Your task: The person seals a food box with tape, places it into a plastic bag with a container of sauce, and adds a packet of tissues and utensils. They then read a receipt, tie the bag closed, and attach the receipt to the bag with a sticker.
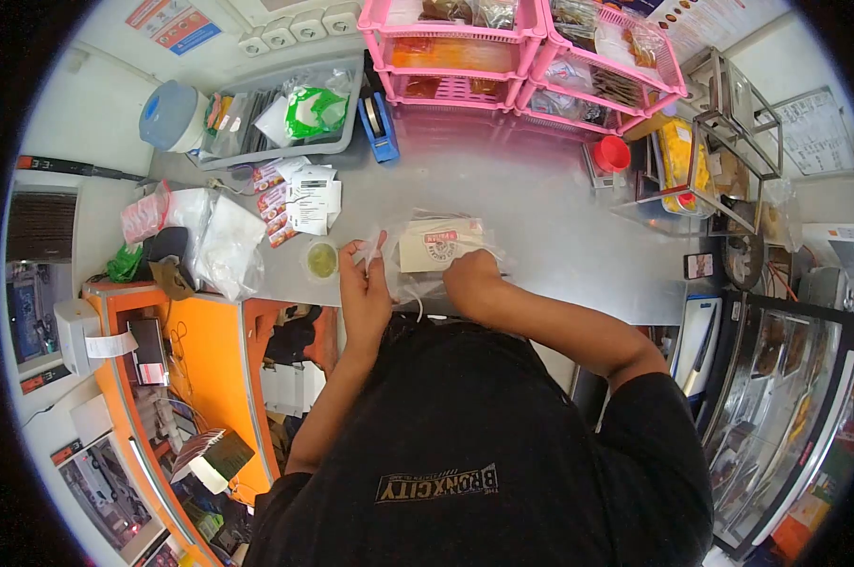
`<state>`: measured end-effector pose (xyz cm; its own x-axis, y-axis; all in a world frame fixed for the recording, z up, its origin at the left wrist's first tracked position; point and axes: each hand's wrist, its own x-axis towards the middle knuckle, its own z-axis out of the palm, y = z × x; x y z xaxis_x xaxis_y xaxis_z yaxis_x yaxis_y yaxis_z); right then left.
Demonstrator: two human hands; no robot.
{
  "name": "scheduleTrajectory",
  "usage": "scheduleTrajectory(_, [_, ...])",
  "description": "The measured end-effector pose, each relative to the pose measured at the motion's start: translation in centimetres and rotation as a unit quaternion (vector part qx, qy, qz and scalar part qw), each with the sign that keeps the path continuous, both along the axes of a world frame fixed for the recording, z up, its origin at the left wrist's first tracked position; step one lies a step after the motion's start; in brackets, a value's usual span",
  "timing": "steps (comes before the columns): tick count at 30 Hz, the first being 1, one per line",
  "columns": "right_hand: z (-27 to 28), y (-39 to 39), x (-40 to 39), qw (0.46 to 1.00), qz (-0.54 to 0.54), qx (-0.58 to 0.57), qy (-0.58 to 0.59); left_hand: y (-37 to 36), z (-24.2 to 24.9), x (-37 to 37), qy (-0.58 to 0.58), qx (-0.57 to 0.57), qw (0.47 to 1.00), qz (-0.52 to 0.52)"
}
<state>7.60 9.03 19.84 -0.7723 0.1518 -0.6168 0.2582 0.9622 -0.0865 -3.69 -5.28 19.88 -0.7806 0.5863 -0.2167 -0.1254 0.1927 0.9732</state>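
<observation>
My R hand (474,281) is curled tight, knuckles up, on the near R corner of the paper packet (429,248) – can't tell if it's gripping, fingers hidden. Packet's right in front of me on the table (550,213): flat, cream, roughly rectangular, round red print, w/ thin clear plastic (488,236) showing past its edges. My L hand (363,295) is up at abt 8 o'clock of it, thumb and fingers raised around a small pale bit; too small to say what, or if it's pinched.

Table's smooth, shiny grey metal. Round clear tub (322,260) w/ green contents sits at 9 o'clock, just past my L hand – that hand's b/w it and the packet. White receipts (312,200) at 10, loosely overlapping red printed cards (278,210). Crinkly white plastic bags (230,244) heaped at 9, farther out. Blue tape dispenser (378,128) at 11, beside a greyish plastic bin (328,148). Pink slotted plastic trays (451,68), stacked, block the back from 12 to 1. Red round cup (611,154) at 2, then a metal-framed rack (743,109) w/ a glossy yellow pack (677,156) near it.
</observation>
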Motion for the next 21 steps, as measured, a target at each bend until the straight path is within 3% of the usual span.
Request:
scheduleTrajectory(2, [2.0,0.2,0.7,0.998,0.017,-0.031,0.044,-0.5,-0.1,-0.1,0.001,-0.004,1.000,-0.012])
scheduleTrajectory(4, [2.6,1.0,1.2,0.956,-0.070,-0.116,0.260,-0.6,0.1,0.1,-0.001,-0.004,1.000,-0.015])
scheduleTrajectory(5, [1.9,1.0,1.0,0.956,-0.064,-0.119,0.260,-0.3,0.5,0.5,0.001,-0.002,1.000,-0.014])
scheduleTrajectory(7, [-1.5,1.1,0.7,0.901,-0.039,-0.140,0.408,-0.1,0.6,1.1,0.004,0.001,1.000,-0.013])
scheduleTrajectory(9, [-6.8,0.7,0.9,0.920,0.010,-0.134,0.367,0.1,0.3,1.4,0.003,0.010,1.000,-0.018])
scheduleTrajectory(11, [-6.8,0.8,0.2,0.934,0.057,-0.128,0.328,0.3,1.1,1.4,0.004,-0.012,1.000,-0.023])
scheduleTrajectory(13, [-5.9,0.4,0.2,0.899,0.076,-0.112,0.415,0.1,1.3,1.6,-0.001,-0.040,0.999,-0.023])
scheduleTrajectory(17, [-4.2,1.1,-0.4,0.903,0.049,-0.094,0.415,0.1,1.1,1.8,0.019,-0.033,0.999,-0.022])
scheduleTrajectory(19, [-4.9,1.1,-0.3,0.860,0.151,0.081,0.481,0.1,0.8,2.2,0.011,-0.036,0.999,-0.019])
scheduleTrajectory(20, [-6.1,0.5,-0.1,0.860,0.154,0.080,0.480,0.1,0.6,2.3,0.015,-0.018,1.000,-0.021])
scheduleTrajectory(21, [-7.8,-0.4,0.0,0.927,0.123,0.110,0.337,0.1,0.5,2.3,0.021,0.001,0.999,-0.024])
